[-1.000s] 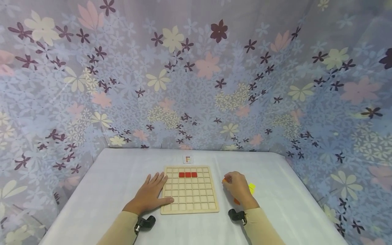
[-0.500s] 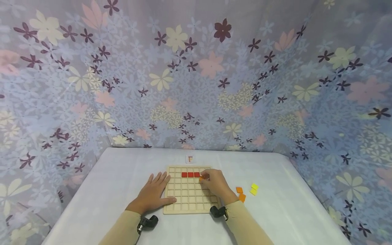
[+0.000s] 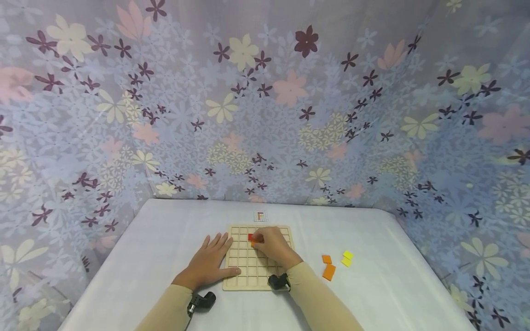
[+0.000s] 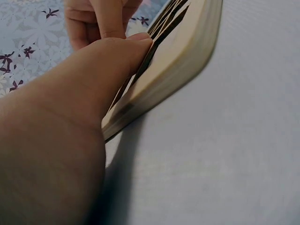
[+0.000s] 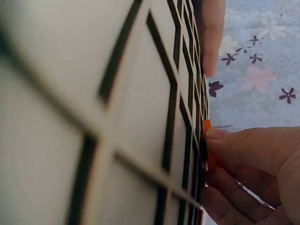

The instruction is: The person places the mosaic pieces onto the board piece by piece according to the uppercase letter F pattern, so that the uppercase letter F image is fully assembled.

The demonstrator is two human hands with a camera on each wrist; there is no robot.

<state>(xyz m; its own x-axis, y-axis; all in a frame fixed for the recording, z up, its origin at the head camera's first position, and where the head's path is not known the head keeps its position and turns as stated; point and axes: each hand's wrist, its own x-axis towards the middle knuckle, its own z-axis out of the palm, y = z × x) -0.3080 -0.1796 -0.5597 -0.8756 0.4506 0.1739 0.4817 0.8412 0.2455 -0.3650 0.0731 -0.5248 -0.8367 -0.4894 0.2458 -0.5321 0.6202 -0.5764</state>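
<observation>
A wooden grid board (image 3: 240,278) lies on the white-covered table. My left hand (image 3: 209,262) rests spread along its left side, the thumb (image 4: 129,51) lying over the frame in the left wrist view. My right hand (image 3: 274,246) is over the upper part of the board and pinches an orange square tile (image 5: 206,125) between thumb and fingers, right at the grid. In the head view that tile shows just below a red tile (image 3: 250,237) in an upper row. The right hand hides the other red tiles there.
Right of the board lie loose orange tiles (image 3: 329,272) and yellow tiles (image 3: 347,261). A small card with a coloured grid pattern (image 3: 261,216) lies behind the board. A flowered cloth (image 3: 265,115) hangs behind the table.
My right hand has picked up an orange tile from the right and carried it left over the board, now below the red row. The left hand stays on the board's edge.
</observation>
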